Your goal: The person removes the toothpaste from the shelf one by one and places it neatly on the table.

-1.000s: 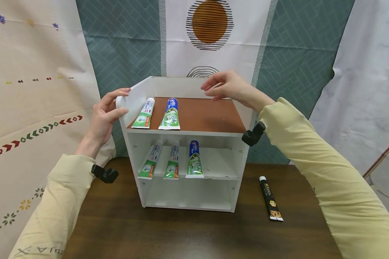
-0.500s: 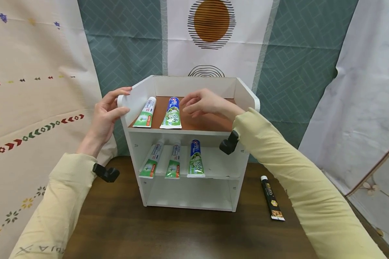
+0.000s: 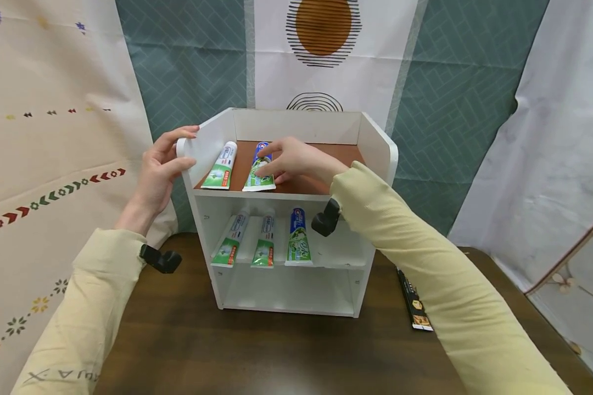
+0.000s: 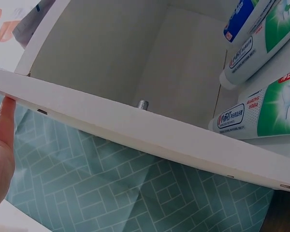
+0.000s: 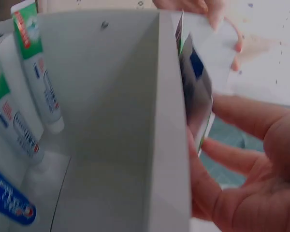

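A small white shelf unit (image 3: 286, 195) stands on the table. My left hand (image 3: 159, 170) grips the front edge of its left side panel, thumb in front and fingers behind. On the brown top lie a white-green toothpaste tube (image 3: 220, 166) and a blue-green toothpaste tube (image 3: 257, 178). Over the blue-green one is my right hand (image 3: 298, 159), thumb and fingers curled about it, covering part of it. In the right wrist view the right hand (image 5: 251, 159) has its fingertips close around the tube's flat end (image 5: 199, 87).
The middle shelf (image 3: 336, 244) bears two white-green tubes (image 3: 232, 241) and a blue-green tube (image 3: 298, 238). Right of the unit, a black toothpaste tube (image 3: 415, 304) lies on the dark table (image 3: 296, 351), partly hidden by the right sleeve (image 3: 415, 252). Hanging cloths surround the back and sides.
My right hand has moved left and down from the right end of the brown top to the blue-green tube there. The left hand keeps its place on the side panel.
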Motion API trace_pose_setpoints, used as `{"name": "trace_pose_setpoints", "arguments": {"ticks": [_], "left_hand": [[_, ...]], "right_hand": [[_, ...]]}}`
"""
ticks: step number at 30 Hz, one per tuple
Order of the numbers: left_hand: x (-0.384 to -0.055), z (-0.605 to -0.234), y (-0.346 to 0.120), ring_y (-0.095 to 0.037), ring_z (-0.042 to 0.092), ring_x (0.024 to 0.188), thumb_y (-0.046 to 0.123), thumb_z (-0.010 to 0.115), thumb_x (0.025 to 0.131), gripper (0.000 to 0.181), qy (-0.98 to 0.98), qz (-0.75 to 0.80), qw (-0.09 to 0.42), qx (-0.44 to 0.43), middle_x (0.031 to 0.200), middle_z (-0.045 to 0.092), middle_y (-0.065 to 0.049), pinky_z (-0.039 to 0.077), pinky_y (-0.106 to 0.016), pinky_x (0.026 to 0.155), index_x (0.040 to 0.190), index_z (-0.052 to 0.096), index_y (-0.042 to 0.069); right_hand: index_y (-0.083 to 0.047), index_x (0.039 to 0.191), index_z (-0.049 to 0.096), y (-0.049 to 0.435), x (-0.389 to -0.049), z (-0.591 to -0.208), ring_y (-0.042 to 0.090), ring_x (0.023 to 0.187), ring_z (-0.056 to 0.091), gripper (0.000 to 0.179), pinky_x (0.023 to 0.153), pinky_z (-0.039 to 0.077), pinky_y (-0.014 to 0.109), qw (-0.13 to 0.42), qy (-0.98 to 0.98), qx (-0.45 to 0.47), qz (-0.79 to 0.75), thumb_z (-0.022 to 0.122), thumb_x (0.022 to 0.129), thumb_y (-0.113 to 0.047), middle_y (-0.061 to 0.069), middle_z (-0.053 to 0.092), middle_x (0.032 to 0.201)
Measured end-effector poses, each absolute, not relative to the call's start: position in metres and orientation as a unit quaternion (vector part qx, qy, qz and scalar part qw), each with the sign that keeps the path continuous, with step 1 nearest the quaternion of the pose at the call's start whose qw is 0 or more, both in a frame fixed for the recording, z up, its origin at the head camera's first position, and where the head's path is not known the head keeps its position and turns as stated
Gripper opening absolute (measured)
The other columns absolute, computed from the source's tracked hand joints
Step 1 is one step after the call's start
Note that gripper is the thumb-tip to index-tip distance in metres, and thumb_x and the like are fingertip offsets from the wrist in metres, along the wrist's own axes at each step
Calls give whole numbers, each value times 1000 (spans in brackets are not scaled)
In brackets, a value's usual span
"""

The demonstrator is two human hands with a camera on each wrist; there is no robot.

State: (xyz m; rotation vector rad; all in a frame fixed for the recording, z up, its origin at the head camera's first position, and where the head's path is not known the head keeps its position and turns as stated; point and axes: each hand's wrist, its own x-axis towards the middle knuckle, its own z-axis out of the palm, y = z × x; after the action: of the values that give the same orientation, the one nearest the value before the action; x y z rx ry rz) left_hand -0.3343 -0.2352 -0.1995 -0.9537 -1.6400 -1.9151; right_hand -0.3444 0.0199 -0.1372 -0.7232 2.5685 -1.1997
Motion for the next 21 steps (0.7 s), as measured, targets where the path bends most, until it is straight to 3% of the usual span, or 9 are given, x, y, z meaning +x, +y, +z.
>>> {"name": "trace_pose_setpoints", "arguments": {"ticks": [8, 14, 21], "left_hand": [[-333, -197, -236, -28, 40, 110, -8, 55, 81, 34, -594, -694, 223, -342, 130, 45, -11, 43, -29, 79, 111, 62, 7], [-333, -199, -235, -28, 41, 109, -7, 55, 81, 33, -596, -692, 223, -340, 129, 46, -11, 43, -29, 79, 110, 63, 7], [-332, -199, -235, -28, 40, 110, -7, 56, 82, 34, -597, -693, 221, -339, 129, 46, -10, 42, -30, 80, 111, 63, 9]], "right_hand": [[-7, 124, 56, 8, -341, -133, 19, 73, 51, 46, 64, 50, 27, 101, 872, -209, -432, 69, 80, -11, 14, 44, 109], [-7, 122, 56, 15, -343, -139, 17, 66, 54, 45, 63, 50, 28, 129, 831, -189, -507, 69, 79, -7, 13, 44, 115], [-10, 124, 55, 32, -344, -151, 22, 86, 57, 44, 74, 48, 30, 161, 766, -194, -592, 67, 81, -7, 9, 51, 117]]}}
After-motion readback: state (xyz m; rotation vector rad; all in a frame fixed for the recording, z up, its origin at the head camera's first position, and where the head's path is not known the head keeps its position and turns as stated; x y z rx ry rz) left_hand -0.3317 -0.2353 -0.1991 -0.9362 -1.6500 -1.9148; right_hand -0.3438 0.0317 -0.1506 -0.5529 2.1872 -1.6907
